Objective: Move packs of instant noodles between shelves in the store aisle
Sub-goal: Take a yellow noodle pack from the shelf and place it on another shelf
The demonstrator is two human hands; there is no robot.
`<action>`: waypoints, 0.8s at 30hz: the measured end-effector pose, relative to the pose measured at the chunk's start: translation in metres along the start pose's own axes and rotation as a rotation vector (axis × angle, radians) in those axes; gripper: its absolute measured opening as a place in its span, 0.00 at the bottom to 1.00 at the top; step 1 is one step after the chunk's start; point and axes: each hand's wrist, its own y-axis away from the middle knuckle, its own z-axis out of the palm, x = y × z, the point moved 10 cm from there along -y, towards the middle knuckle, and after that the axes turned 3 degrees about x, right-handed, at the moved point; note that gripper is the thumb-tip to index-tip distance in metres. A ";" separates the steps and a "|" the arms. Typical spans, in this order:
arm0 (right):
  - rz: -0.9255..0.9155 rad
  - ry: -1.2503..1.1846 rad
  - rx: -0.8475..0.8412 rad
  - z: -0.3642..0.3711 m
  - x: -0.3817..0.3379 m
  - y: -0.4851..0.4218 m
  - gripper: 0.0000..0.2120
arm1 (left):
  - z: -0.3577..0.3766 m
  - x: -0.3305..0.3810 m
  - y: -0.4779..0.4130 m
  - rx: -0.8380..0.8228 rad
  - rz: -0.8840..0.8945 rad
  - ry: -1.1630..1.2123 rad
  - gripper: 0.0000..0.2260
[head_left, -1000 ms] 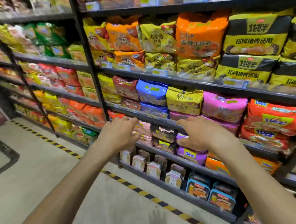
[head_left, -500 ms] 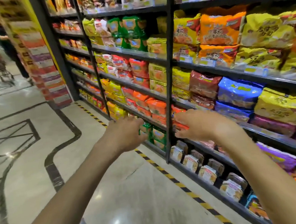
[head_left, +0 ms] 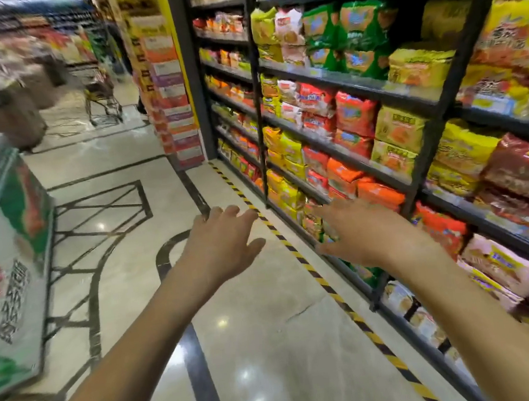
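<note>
1. Two bare hands reach forward, palms down and well apart from each other. The left hand (head_left: 220,244) hovers over the floor with its fingers spread and nothing in it. The right hand (head_left: 363,232) is also splayed and empty, just in front of the lower shelves and touching no pack that I can make out.
2. Between and below the hands runs one yellow-and-black striped floor tape (head_left: 298,255), lying along the foot of the shelving.
3. Right of the right hand stands the black metal shelf rack (head_left: 429,163), with at least five tiers in view, all filled with the soft plastic multi-packs of instant noodles. Just beyond the right fingertips lie orange packs (head_left: 378,193); above them are red packs (head_left: 353,114), yellow packs (head_left: 399,129) and green packs (head_left: 365,23). The packs are puffy, pillow-shaped and glossy; their print is too blurred to read, and they are too many and too overlapped to count.
4. Under both hands spreads the glossy beige stone floor (head_left: 265,347) with dark inlaid lines.
5. Far left of the left hand sits one white-and-green chest freezer (head_left: 8,260).
6. Well ahead of the left hand stands one wire shopping trolley (head_left: 100,93), blurred.
</note>
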 end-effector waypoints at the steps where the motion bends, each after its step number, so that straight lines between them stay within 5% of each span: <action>1: -0.008 0.018 0.008 0.000 -0.004 -0.016 0.31 | 0.003 -0.011 -0.009 0.007 -0.015 -0.001 0.24; 11: -0.049 0.040 0.082 -0.022 -0.013 -0.209 0.27 | 0.004 -0.133 -0.145 0.154 -0.128 -0.027 0.21; 24: -0.159 0.020 0.007 -0.021 -0.056 -0.429 0.30 | 0.032 -0.276 -0.301 0.088 -0.178 0.003 0.22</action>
